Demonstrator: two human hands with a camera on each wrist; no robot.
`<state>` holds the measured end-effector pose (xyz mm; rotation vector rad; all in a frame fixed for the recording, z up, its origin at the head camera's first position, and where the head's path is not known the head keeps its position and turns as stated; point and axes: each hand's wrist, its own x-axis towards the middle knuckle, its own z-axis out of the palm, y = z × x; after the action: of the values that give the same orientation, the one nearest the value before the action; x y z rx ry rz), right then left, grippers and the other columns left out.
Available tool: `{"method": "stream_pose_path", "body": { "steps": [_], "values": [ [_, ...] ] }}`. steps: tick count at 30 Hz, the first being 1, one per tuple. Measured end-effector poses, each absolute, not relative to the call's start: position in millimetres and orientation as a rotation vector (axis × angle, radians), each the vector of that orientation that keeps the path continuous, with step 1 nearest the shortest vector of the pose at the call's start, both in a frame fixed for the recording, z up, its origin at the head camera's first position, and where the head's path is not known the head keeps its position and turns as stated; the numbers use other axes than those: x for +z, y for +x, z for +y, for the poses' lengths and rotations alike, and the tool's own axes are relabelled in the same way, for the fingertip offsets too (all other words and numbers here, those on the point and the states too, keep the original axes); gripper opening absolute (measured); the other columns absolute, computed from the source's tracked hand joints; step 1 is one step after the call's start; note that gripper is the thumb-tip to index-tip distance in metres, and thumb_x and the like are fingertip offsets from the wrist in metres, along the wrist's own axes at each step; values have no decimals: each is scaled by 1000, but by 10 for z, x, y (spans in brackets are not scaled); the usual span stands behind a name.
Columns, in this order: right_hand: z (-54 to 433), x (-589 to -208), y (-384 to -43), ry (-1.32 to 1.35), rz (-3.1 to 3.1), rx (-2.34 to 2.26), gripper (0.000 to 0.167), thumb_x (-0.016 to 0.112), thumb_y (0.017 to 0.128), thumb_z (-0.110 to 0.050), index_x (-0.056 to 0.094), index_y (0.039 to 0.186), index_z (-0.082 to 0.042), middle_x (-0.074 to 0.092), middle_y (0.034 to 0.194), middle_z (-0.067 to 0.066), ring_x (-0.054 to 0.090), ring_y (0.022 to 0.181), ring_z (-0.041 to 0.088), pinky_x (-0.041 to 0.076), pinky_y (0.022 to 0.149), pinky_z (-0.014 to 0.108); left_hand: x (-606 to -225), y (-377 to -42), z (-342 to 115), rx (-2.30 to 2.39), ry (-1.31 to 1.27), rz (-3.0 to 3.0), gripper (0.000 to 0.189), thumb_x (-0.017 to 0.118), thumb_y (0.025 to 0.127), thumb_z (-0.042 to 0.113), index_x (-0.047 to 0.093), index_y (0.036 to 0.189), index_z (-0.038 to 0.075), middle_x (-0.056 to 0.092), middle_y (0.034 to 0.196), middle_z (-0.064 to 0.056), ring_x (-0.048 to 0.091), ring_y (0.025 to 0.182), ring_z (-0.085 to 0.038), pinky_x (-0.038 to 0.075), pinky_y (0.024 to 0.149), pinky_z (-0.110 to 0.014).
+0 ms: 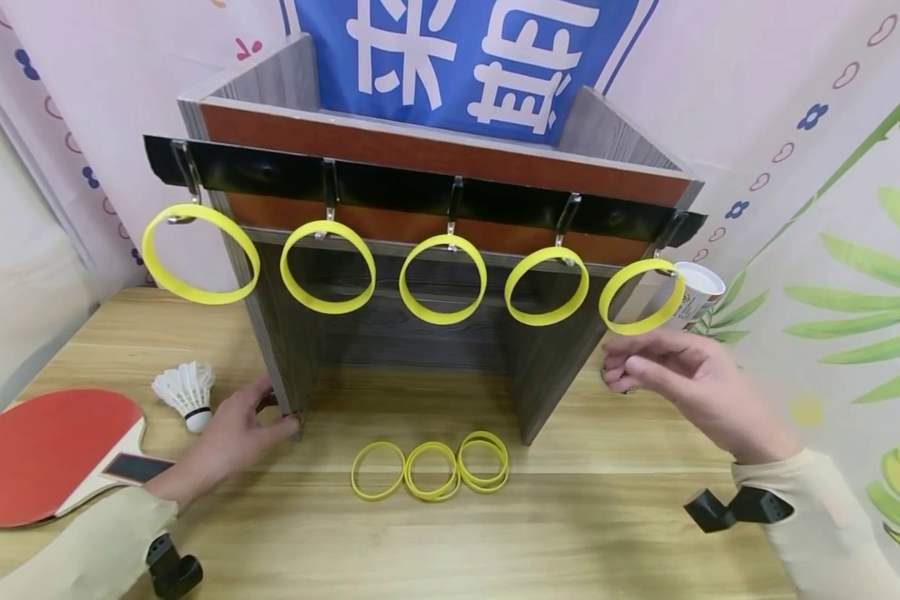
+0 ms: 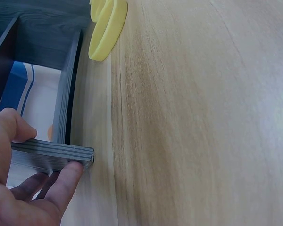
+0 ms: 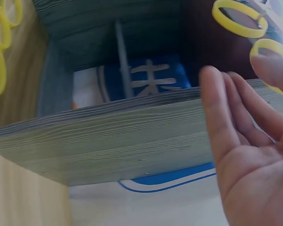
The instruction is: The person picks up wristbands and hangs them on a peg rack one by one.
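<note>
In the head view, a grey wooden rack (image 1: 438,152) with a brown front carries a black strip (image 1: 397,190) of hooks. Yellow rings hang from these hooks, one on each. My left hand (image 1: 236,429) grips the lower front edge of the left side panel (image 2: 54,153), thumb on one face and fingers on the other. My right hand (image 1: 693,383) is just below the rightmost ring (image 1: 633,331), fingers extended, with nothing held. In the right wrist view, the thumb (image 3: 276,70) overlaps a hanging ring (image 3: 272,45); contact cannot be told. The fingers stand beside the right panel (image 3: 127,134).
Several loose yellow rings (image 1: 377,497) lie overlapping on the wooden table (image 1: 420,550) before the rack. At the left are a shuttlecock (image 1: 183,387) and a red table tennis bat (image 1: 52,454). A white-lidded can (image 1: 701,287) stands behind the right hand.
</note>
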<state>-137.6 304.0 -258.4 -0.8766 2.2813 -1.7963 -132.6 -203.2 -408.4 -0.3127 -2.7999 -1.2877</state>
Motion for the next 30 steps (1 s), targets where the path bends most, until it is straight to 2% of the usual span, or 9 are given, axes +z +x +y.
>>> {"method": "stream_pose_path", "body": {
  "steps": [5, 8, 12, 15, 22, 25, 30],
  "values": [
    [2924, -2796, -1378, -896, 2285, -1574, 23, 54, 103, 7, 63, 123, 15, 79, 110, 1, 78, 97, 17, 62, 87, 34, -4098, -1308, -2028, -1293, -311, -2801, 61, 73, 96, 13, 49, 150, -2, 66, 136, -29, 65, 121, -42, 53, 89, -36],
    [2771, -2956, -1348, -852, 2310, -1476, 23, 59, 104, 0, 65, 122, 13, 79, 106, 4, 78, 93, 15, 63, 85, 36, -4100, -1306, -2027, -1297, -307, -2803, 61, 73, 96, 13, 49, 150, -2, 65, 137, -29, 65, 121, -43, 54, 90, -42],
    [2507, -3191, -1307, -767, 2334, -1395, 23, 64, 103, -10, 70, 120, 5, 77, 106, 20, 77, 90, 11, 63, 84, 36, -4091, -1317, -2032, -1298, -307, -2806, 62, 72, 96, 14, 48, 151, 0, 65, 139, -28, 64, 123, -42, 53, 90, -36],
    [2343, -3382, -1316, -736, 2331, -1367, 24, 66, 103, -11, 70, 119, 5, 74, 108, 28, 75, 89, 8, 63, 83, 37, -4087, -1320, -2034, -1311, -316, -2799, 62, 72, 97, 13, 47, 152, 1, 64, 140, -27, 64, 123, -41, 52, 89, -31],
    [2103, -3719, -1416, -752, 2395, -1320, 24, 68, 101, -11, 71, 117, 6, 75, 103, 24, 69, 90, 6, 61, 80, 30, -4082, -1328, -2023, -1310, -317, -2794, 61, 72, 96, 13, 49, 151, 0, 65, 139, -27, 64, 123, -41, 52, 89, -29],
    [2018, -3779, -1455, -756, 2394, -1333, 23, 68, 101, -11, 71, 117, 6, 75, 104, 24, 71, 89, 11, 62, 79, 31, -4088, -1327, -2022, -1313, -319, -2787, 61, 72, 96, 13, 49, 151, 0, 66, 138, -27, 64, 123, -41, 51, 89, -27],
    [1882, -3825, -1480, -769, 2365, -1335, 23, 66, 101, -9, 71, 117, 7, 74, 102, 25, 73, 84, 27, 63, 76, 33, -4097, -1326, -2021, -1311, -323, -2780, 61, 73, 96, 12, 49, 151, 0, 66, 137, -28, 64, 122, -41, 51, 85, -24]
  ]
}}
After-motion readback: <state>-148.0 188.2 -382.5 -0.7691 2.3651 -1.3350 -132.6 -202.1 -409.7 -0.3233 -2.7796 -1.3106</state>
